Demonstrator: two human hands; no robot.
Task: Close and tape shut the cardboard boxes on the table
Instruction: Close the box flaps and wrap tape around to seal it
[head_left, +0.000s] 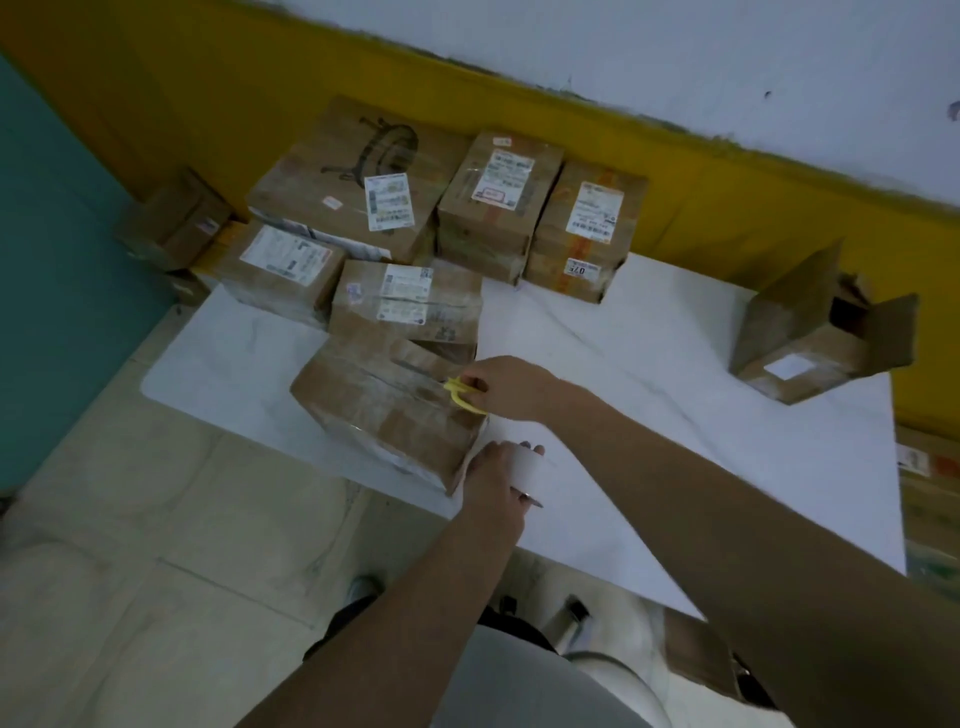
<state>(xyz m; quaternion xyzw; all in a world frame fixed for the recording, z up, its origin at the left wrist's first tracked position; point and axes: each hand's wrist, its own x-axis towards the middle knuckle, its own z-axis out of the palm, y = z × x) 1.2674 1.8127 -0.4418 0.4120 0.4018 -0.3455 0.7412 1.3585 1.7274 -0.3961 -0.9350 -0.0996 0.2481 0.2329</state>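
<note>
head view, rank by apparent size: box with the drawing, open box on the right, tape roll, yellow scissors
1. box with the drawing
2. open box
3. tape roll and scissors: look alike, both partly covered, so not ranked

We have a white table (623, 395) with cardboard boxes on it. Toward its near left lies a taped box (379, 415), set at an angle to the table's edges. Just behind it sits a labelled box (410, 301), and left of that a corner box (283, 267) by the table's far left corner. Along the far edge stand a tall box (496, 208) and an orange-taped box (587, 234), side by side and touching. Behind the cluster is a big box (348, 171); we cannot tell what it rests on. Well apart, at the far right, an open box (800, 338) lies on its side, flaps spread.
</note>
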